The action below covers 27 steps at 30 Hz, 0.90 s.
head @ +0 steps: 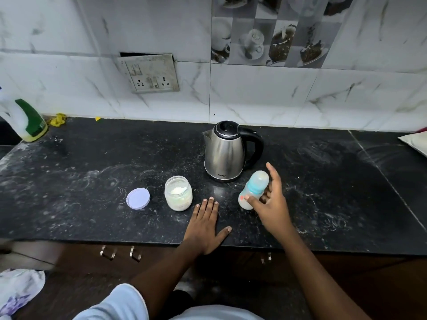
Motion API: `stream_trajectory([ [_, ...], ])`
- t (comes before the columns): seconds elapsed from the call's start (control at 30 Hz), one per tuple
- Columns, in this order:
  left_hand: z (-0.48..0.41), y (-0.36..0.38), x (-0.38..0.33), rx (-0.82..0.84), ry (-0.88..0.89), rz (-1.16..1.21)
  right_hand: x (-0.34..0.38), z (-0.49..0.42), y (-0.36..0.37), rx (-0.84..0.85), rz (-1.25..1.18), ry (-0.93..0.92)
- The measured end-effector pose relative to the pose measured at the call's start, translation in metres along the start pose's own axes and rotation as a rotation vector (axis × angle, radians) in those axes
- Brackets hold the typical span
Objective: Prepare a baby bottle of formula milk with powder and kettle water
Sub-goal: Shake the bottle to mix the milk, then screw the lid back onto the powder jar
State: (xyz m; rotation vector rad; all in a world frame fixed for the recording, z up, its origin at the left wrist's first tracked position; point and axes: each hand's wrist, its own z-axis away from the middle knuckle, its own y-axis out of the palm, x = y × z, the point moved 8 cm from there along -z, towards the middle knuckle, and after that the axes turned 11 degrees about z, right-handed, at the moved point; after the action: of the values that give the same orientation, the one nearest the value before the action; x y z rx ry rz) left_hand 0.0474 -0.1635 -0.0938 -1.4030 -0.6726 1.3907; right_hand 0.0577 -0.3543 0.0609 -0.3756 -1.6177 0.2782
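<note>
A capped baby bottle [253, 188] with a teal collar and milky liquid in its base stands slightly tilted on the black counter [92, 181], just in front of the steel kettle [225, 153]. My right hand [270, 204] wraps it loosely. The thumb lies on the bottle's front, the fingers are behind it, and the index finger points up. My left hand [206, 227] lies flat on the counter with its fingers spread, holding nothing. To its left is an open jar of white powder [178, 193], and the jar's pale lilac lid [138, 198] lies beside it.
A white and green spray bottle [25, 121] leans at the far left by the wall. A socket plate [150, 73] sits on the tiled wall. A white object [416, 142] pokes in at the right edge. Drawer handles [120, 252] run below the counter's front edge.
</note>
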Motion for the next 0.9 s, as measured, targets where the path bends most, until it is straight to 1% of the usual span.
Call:
stream_trajectory([
  [0.13,0.001,-0.002,-0.001,0.004,0.000,0.021,-0.030,-0.001,0.015,-0.040,0.039,0.029],
  [0.23,0.001,-0.003,-0.002,0.007,-0.001,0.014,-0.036,-0.006,0.028,-0.015,0.156,0.000],
  [0.37,0.002,-0.003,-0.002,0.014,0.002,0.015,-0.048,-0.015,0.042,0.010,0.217,-0.005],
  [0.77,0.003,-0.004,-0.002,0.043,-0.006,0.010,-0.074,-0.023,0.048,0.023,0.268,0.018],
  [0.9,0.003,-0.006,-0.005,0.061,-0.001,0.012,-0.079,-0.023,0.048,0.046,0.225,0.036],
])
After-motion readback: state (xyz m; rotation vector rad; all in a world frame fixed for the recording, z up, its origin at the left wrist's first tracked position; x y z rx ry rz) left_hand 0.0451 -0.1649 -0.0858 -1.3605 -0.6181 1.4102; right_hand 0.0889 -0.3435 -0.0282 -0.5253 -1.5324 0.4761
